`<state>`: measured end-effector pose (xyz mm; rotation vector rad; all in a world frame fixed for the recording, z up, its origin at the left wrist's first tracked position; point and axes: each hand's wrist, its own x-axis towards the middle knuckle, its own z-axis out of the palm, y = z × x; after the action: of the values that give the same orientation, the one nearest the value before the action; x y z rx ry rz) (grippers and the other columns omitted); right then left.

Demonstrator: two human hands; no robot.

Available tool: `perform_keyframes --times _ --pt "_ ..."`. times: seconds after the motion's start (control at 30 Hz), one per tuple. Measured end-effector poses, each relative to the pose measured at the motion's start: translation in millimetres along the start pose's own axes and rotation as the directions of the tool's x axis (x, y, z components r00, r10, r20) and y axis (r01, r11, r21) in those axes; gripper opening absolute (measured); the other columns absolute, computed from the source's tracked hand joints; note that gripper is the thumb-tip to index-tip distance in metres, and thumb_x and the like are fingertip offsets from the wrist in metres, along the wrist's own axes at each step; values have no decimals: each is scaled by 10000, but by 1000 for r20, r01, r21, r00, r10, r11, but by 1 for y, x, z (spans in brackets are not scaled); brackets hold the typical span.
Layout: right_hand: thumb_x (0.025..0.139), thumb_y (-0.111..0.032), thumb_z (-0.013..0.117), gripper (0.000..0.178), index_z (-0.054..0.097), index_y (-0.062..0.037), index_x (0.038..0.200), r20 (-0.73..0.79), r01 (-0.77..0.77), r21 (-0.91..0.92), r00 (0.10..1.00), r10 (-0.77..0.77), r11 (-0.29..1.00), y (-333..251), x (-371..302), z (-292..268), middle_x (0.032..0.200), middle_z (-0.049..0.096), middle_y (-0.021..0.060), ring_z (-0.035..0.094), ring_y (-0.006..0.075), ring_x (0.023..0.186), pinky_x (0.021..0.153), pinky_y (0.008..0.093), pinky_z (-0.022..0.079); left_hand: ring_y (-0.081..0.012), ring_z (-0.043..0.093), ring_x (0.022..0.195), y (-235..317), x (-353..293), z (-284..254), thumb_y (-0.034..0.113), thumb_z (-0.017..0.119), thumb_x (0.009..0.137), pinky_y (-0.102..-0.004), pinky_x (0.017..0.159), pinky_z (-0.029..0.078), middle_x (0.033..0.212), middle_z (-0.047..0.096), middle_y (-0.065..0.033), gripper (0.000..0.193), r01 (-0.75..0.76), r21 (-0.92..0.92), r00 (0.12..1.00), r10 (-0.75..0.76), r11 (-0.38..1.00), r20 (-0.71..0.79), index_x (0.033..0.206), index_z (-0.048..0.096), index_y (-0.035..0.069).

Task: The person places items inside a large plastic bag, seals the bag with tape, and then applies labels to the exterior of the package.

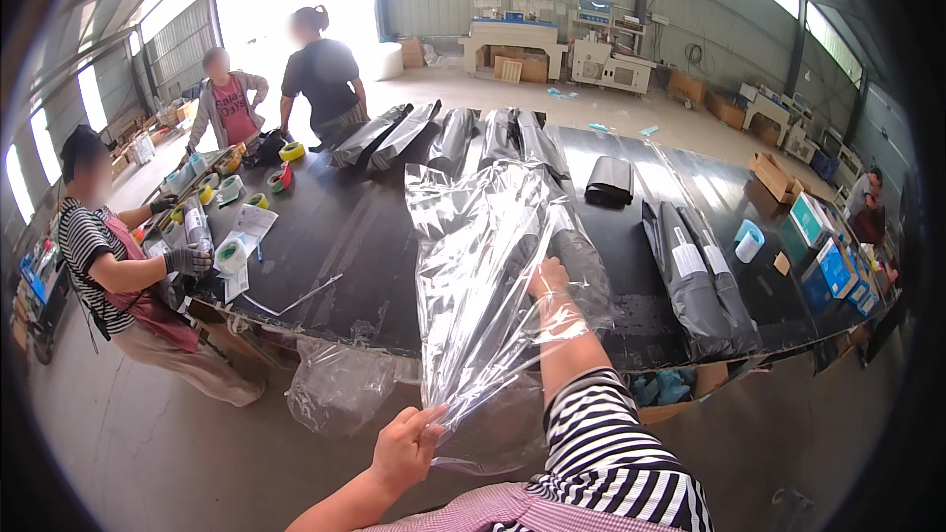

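A large clear plastic bag (pixel 463 266) lies over the table's front middle, its mouth hanging past the near edge. My left hand (pixel 402 448) pinches the gathered edge of the bag at its near end. Reaching into the bag, my right hand (pixel 549 279) has its fingers curled at the near end of a dark wrapped roll (pixel 579 254). Glare on the film hides what those fingers hold, if anything. More dark shapes inside the bag are blurred by reflections.
Several black wrapped packages (pixel 453 141) line the black table's (pixel 325 236) far side; two more (pixel 690 276) lie right, near a short black roll (pixel 609 180). Tape rolls (pixel 281 177) are at left. A gloved co-worker (pixel 108 256) stands left; two people stand beyond. Boxes (pixel 813 222) sit far right.
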<state>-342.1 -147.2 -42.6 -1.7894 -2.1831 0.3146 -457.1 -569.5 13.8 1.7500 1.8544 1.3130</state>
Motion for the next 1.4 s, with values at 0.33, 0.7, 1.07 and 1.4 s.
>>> perform_keyframes --times 0.33,0.7,1.07,1.4 --pt "812 -551 636 842 434 -38 1449 -94 111 -416 982 -164 903 202 -250 -26 1552 283 243 217 437 1442 1159 580 178 -293 610 670 -2 12 -7 440 499 991 -365 619 466 737 613 -139 478 55 24 998 -55 998 7 987 707 10" --pt "750 -234 779 529 595 -5 1190 -504 57 68 864 -15 996 342 -91 -195 1160 627 202 589 372 1088 932 436 477 -313 605 678 18 25 3 498 508 968 -381 622 459 791 643 -154 550 58 120 998 -59 991 3 891 705 -9" --pt "541 -420 896 1216 265 -33 1507 142 -455 -123 872 469 882 340 -24 -174 1374 547 219 548 340 1258 1029 415 458 -268 549 643 51 26 15 502 656 879 -359 593 454 725 525 -96 561 25 305 1000 -25 952 -1 1241 642 74" --pt "777 -321 759 764 454 9 1395 463 -454 886 876 -135 92 371 -383 -87 1287 580 169 598 285 1138 974 404 493 -269 586 759 22 49 11 353 700 873 -371 721 493 872 565 -83 317 -9 253 950 -71 967 304 1119 723 155"
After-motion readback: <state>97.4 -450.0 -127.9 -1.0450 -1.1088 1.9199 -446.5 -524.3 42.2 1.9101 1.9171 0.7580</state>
